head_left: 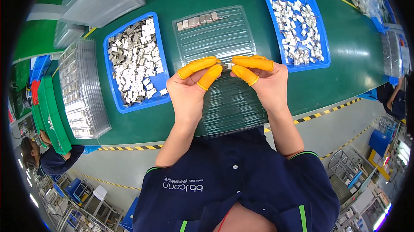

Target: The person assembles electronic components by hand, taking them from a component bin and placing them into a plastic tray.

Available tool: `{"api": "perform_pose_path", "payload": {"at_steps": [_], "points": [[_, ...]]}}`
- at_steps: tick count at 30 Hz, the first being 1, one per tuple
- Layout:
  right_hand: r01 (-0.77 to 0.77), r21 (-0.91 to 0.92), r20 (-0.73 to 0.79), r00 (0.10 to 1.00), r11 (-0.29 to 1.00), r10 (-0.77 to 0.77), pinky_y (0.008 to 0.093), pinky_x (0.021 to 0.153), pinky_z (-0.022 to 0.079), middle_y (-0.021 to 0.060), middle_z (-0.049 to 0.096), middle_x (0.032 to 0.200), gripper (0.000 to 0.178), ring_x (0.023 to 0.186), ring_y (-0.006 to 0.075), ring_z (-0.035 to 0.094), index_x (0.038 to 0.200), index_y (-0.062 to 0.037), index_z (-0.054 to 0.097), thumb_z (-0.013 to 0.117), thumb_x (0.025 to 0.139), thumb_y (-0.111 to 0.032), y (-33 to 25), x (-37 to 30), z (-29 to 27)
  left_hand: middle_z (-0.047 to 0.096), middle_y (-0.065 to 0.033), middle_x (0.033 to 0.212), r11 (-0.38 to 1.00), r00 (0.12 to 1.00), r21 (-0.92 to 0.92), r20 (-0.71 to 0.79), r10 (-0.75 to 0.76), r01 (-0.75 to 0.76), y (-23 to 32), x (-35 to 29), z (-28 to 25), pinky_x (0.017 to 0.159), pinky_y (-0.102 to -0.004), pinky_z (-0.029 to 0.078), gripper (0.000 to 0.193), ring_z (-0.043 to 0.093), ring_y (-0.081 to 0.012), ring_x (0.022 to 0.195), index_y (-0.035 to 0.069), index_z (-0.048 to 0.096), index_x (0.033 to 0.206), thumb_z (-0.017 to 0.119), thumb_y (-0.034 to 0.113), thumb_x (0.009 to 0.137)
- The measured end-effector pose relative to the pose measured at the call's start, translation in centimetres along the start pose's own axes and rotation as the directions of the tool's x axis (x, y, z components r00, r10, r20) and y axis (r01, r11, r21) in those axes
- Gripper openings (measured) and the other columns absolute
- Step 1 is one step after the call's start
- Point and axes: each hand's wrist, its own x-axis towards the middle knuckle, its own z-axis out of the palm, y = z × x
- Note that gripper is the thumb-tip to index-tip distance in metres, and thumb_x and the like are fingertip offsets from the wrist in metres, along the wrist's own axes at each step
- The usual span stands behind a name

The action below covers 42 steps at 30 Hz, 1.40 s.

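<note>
My left hand (pixel 192 79), with yellow finger cots on thumb and index finger, pinches a small grey metal piece (pixel 223 65). Facing it, my right hand (pixel 259 74), in the same kind of cots, pinches a small white connector (pixel 229 66). The two pieces meet end to end between my fingertips; how far one sits inside the other is hidden. Both hands are above a clear ridged plastic tray (pixel 233 102). In its far groove lies a row of several metal-and-white connectors (pixel 197 20), a few thin wires trailing to the right.
At left a blue bin (pixel 122 110) holds many metal-and-white pieces; at right another blue bin (pixel 326 48) holds white connectors with short wires. Stacked filled clear trays (pixel 84 89) and a green bin (pixel 51 111) stand further left. Other people sit at both ends of the green table (pixel 345 46).
</note>
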Motion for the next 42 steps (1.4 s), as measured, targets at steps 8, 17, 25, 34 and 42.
{"api": "perform_pose_path", "payload": {"at_steps": [8, 17, 25, 34, 42], "points": [[0.041, -0.105, -0.058, 0.997, 0.994, -0.048, 0.0291, 0.074, 0.053, 0.0135, 0.064, 0.091, 0.021, 0.078, 0.0206, 0.064, 0.094, 0.0074, 0.064, 0.066, 0.074, 0.007, -0.4, -0.4, 0.4, 0.063, -0.0125, 0.098, 0.993, 0.998, -0.116, -0.057, -0.036, 0.029, -0.2, -0.4, 0.8, 0.077, -0.0310, 0.053, 0.027, 0.062, -0.0197, 0.087, -0.006, 0.060, 0.102, 0.065, -0.006, 0.075], [0.179, -0.306, -0.036, 0.979, 0.935, -0.200, 0.0280, 0.074, 0.052, 0.0126, 0.064, 0.091, 0.020, 0.079, 0.0191, 0.064, 0.093, 0.0058, 0.065, 0.066, 0.074, 0.006, -0.4, -0.5, 0.2, 0.062, -0.0116, 0.099, 0.993, 0.998, -0.116, -0.054, -0.032, 0.026, -0.1, -0.2, 0.2, 0.076, -0.0303, 0.053, 0.029, 0.062, -0.0209, 0.087, -0.005, 0.059, 0.104, 0.065, -0.006, 0.075], [-0.044, 0.027, 0.065, 0.997, 0.999, 0.042, 0.0253, 0.077, 0.051, 0.0098, 0.066, 0.091, 0.025, 0.082, 0.0153, 0.064, 0.095, 0.0053, 0.064, 0.070, 0.071, 0.002, -0.3, -0.2, -0.9, 0.064, -0.0133, 0.097, 0.989, 0.983, 0.071, 0.126, -0.134, 0.126, 0.6, 0.0, -0.3, 0.078, -0.0304, 0.052, 0.024, 0.063, -0.0200, 0.088, -0.006, 0.061, 0.099, 0.065, -0.006, 0.075], [-0.286, 0.052, 0.319, 0.913, 0.957, 0.255, 0.0239, 0.072, 0.051, 0.0073, 0.064, 0.085, 0.021, 0.078, 0.0129, 0.061, 0.086, 0.0059, 0.065, 0.073, 0.067, 0.004, -1.0, 0.3, -1.6, 0.062, -0.0091, 0.098, 0.991, 0.929, 0.074, 0.346, -0.131, 0.113, 1.0, -0.1, -1.5, 0.081, -0.0272, 0.047, 0.021, 0.059, -0.0164, 0.089, -0.003, 0.065, 0.093, 0.067, -0.006, 0.073], [-0.082, -0.156, 0.272, 0.954, 0.984, 0.123, 0.0225, 0.069, 0.049, 0.0045, 0.062, 0.080, 0.015, 0.075, 0.0114, 0.060, 0.084, 0.0042, 0.066, 0.071, 0.070, 0.001, -1.7, 1.0, 0.3, 0.061, -0.0072, 0.098, 0.992, 0.978, 0.010, 0.166, -0.129, 0.129, 0.8, -0.8, -1.7, 0.083, -0.0274, 0.046, 0.022, 0.057, -0.0161, 0.090, -0.002, 0.066, 0.094, 0.068, -0.006, 0.073]]}}
